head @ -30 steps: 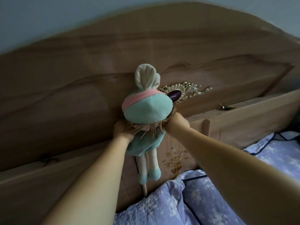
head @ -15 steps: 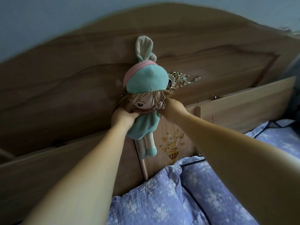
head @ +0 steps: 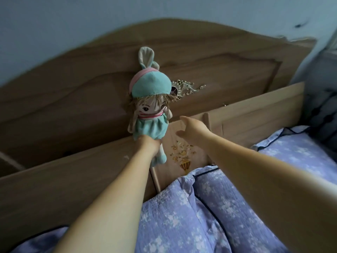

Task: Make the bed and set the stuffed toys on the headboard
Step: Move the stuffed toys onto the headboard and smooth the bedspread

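Observation:
A stuffed doll (head: 150, 106) in a teal bunny-ear hat and teal dress stands upright against the wooden headboard (head: 218, 66), its legs hanging over the front of the headboard's ledge (head: 255, 103). My left hand (head: 147, 143) grips the doll at the bottom of its dress. My right hand (head: 191, 128) hovers just right of the doll with fingers spread, touching nothing. Blue floral pillows (head: 182, 216) lie below against the headboard.
A gilt ornament (head: 186, 87) is fixed to the headboard right behind the doll's hat. A painted flower panel (head: 184, 156) sits below the ledge. A dark object (head: 324, 115) lies at the right edge beyond the bedding (head: 300, 152).
The doll has been raised upright against the headboard, its face now showing. My right hand has let go of its head and opened; my left hand has slid down to the dress.

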{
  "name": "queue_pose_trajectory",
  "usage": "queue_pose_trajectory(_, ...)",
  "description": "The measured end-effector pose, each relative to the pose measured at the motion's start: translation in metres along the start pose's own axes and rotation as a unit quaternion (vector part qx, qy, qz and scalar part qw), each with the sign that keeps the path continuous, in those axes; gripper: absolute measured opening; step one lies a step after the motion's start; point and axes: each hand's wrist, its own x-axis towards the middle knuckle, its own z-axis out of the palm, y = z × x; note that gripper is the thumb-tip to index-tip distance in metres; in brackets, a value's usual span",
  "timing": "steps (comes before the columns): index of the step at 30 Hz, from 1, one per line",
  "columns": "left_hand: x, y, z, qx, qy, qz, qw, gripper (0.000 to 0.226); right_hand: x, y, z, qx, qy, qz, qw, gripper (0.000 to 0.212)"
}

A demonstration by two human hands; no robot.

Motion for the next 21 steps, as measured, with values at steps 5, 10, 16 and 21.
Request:
queue_pose_trajectory(5,-0.059,0.014,0.039,0.011,-0.034,0.066,0.997,0.075,-0.062,0.04,-0.008,0.009,0.002,0.042,0.999,0.065)
queue_pose_trajectory(10,-0.159,0.026,0.089,-0.004,-0.115,0.16,0.98,0.066,-0.164,0.097,-0.015,0.067,0.045,0.094,0.992,0.041)
queue_pose_trajectory(16,-0.314,0.027,0.179,0.022,-0.217,0.289,0.932,0.045,-0.333,0.199,-0.004,0.137,0.154,0.203,0.957,0.049)
queue_pose_trajectory(21,-0.455,0.026,0.263,0.012,-0.313,0.381,0.87,0.034,-0.479,0.282,0.004,0.189,0.244,0.3,0.903,0.04)
